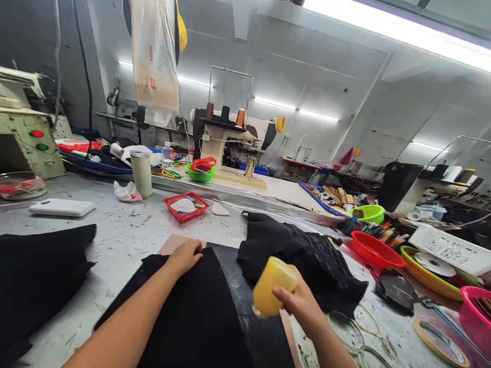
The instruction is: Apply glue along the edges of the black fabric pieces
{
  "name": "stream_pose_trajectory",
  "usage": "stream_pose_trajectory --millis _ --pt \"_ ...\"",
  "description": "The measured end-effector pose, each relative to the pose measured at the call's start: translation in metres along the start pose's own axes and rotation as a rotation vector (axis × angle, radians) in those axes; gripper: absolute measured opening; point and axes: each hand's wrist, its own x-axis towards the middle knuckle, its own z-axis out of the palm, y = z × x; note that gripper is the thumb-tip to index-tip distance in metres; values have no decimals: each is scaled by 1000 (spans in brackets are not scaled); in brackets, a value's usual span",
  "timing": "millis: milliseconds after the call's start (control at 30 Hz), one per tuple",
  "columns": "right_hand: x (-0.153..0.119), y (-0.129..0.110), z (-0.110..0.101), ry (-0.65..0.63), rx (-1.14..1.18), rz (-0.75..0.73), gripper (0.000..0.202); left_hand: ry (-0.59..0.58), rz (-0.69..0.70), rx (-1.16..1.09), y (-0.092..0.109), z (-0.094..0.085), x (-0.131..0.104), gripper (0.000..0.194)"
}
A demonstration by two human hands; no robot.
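In my right hand (303,301) is a yellow squeeze bottle (273,286), tilted with its narrow end down to the left. It hangs above a dark, shiny board or sheet (236,281). My left hand (186,259) is at the far edge of a black fabric piece (192,317), its fingers bent and closed on that edge. The fabric lies over the dark sheet, and a pinkish board (174,244) shows beneath. Right of it lies a heap of black fabric pieces (295,250). More black fabric (42,281) lies on the left.
On the worktable (126,230) stand a red basket (186,206), a tumbler (140,173) and a white power bank (62,207). A sewing machine (230,138) stands behind. To the right are a red bowl (378,250), tape roll (441,342) and pink tub (475,317).
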Motion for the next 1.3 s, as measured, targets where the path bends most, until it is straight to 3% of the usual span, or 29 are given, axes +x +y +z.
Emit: stream_pose_trajectory --millis 167,300,533,933,1067,1300 --pt "67 -12 79 0 -198 -187 58 10 32 -21 -7 8 1 6" --pt "86 -8 103 -35 -336 -201 52 12 22 -60 -8 12 0 4" --pt "93 -2 112 -16 -465 -224 52 20 -32 -107 -6 13 0 2" --pt "132 -3 135 17 -587 -231 50 9 -50 -108 -8 16 1 5" --pt "127 -7 126 -12 -598 -215 51 4 -45 -92 -7 16 2 5" --pt "86 -12 95 -71 -584 -168 49 7 -27 -79 -4 14 6 3"
